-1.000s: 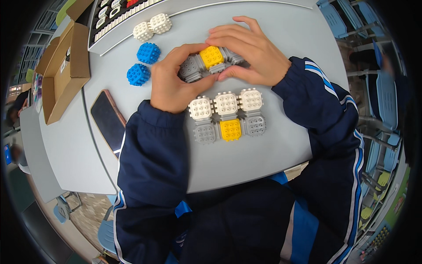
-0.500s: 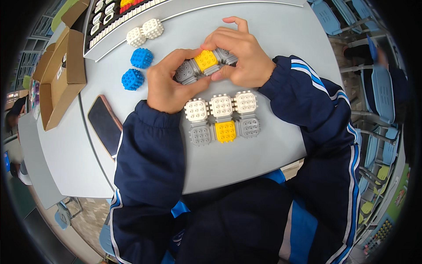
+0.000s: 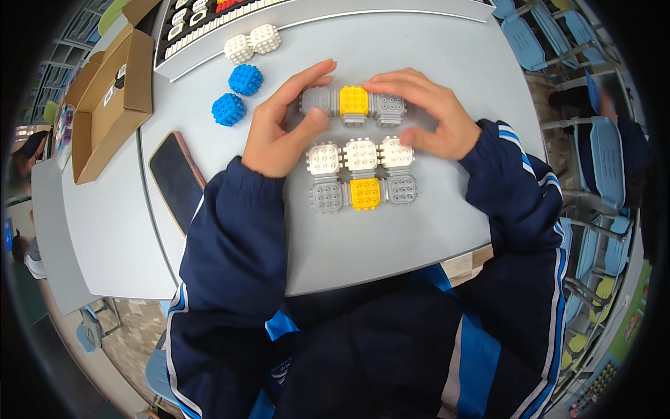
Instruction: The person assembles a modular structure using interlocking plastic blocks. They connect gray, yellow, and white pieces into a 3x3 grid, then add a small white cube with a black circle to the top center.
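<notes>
A row of studded building blocks lies on the table, with a grey block (image 3: 390, 107) at each end and a yellow block (image 3: 354, 100) in the middle. My left hand (image 3: 283, 129) curves loosely about its left end, thumb and forefinger spread apart. From the other side my right hand (image 3: 441, 115) reaches over, its fingertips by the yellow block's top edge and its thumb lower, near a white block (image 3: 396, 151). Just nearer lies a joined two-row group of blocks: three white ones above a yellow block (image 3: 365, 193) flanked by two grey ones.
Two blue blocks (image 3: 245, 80) and a joined white pair (image 3: 264, 39) lie far left. Beyond them stands a parts tray (image 3: 328, 15). A phone (image 3: 174, 174) and an open cardboard box (image 3: 112, 119) are at left. Chairs (image 3: 606, 160) line the right.
The grey and yellow row, tilted between both hands before, now lies straight behind the two-row group. Both hands have loosened and spread, the right one moving right. The whole view has shifted slightly.
</notes>
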Demonstrator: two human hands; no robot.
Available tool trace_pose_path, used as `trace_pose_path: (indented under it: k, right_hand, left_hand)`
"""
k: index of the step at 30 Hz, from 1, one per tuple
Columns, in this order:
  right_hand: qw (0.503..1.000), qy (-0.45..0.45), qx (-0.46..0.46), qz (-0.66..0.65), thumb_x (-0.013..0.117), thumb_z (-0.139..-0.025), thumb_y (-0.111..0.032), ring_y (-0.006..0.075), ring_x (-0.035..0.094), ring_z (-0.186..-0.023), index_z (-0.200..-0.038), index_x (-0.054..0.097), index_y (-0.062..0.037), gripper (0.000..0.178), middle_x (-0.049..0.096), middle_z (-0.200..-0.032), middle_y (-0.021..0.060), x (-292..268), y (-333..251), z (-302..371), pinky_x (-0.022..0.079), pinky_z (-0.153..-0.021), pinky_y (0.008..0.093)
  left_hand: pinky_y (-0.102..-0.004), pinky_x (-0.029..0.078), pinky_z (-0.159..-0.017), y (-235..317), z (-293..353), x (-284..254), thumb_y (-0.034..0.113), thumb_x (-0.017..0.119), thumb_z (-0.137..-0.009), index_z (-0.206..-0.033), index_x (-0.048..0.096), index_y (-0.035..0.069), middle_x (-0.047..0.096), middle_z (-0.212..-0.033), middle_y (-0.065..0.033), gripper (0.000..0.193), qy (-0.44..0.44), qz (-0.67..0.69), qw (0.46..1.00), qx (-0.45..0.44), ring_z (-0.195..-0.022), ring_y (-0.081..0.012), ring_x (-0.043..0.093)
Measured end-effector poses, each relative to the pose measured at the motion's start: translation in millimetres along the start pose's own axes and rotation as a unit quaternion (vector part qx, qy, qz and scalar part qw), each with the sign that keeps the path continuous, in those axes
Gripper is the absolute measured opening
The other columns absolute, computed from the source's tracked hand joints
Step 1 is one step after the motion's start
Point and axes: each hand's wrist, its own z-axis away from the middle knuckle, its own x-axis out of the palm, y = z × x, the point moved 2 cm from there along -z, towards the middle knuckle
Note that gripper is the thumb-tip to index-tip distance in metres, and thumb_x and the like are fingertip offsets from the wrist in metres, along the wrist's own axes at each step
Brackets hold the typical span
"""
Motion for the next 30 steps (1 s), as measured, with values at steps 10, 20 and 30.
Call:
trace_pose_path:
  k: [10, 20, 30]
  right_hand:
    - [0.998, -0.026, 0.045, -0.036, 0.094, -0.051, -0.059, 0.0439, 0.025, -0.149, -0.159, 0.018, 0.0001, 0.145, 0.024, -0.162, 0.0264, 33.5, -18.7, 28.8, 0.016, -0.122, 0.0603]
    - [0.991, -0.114, 0.002, 0.067, 0.094, -0.053, -0.036, 0.0445, 0.033, -0.143, -0.156, 0.021, 0.0002, 0.132, 0.033, -0.151, 0.0258, 28.0, -34.9, 13.5, 0.013, -0.122, 0.0651]
    - [0.992, -0.112, 0.037, 0.036, 0.097, -0.051, -0.029, 0.0443, 0.036, -0.138, -0.154, 0.025, -0.0044, 0.128, 0.032, -0.148, 0.0246, 34.7, -16.9, 32.2, 0.027, -0.119, 0.0590]
  left_hand:
    - [-0.0530, 0.026, -0.119, 27.7, 48.8, 7.9, 0.056, 0.098, -0.046, -0.160, 0.021, 0.002, 0.016, -0.164, -0.0307, 0.149, -0.126, -0.262, 0.952, 0.092, -0.149, -0.0502, 0.025]
    - [-0.0494, 0.036, -0.113, 29.1, 56.2, 7.5, 0.025, 0.097, -0.049, -0.158, 0.024, 0.001, 0.036, -0.148, -0.0259, 0.132, -0.094, -0.250, 0.962, 0.058, -0.135, -0.0445, 0.039]
    - [-0.0480, 0.039, -0.111, 29.2, 52.9, 10.8, 0.020, 0.095, -0.049, -0.155, 0.031, 0.002, 0.037, -0.148, -0.0236, 0.126, -0.093, -0.210, 0.973, 0.025, -0.135, -0.0432, 0.040]
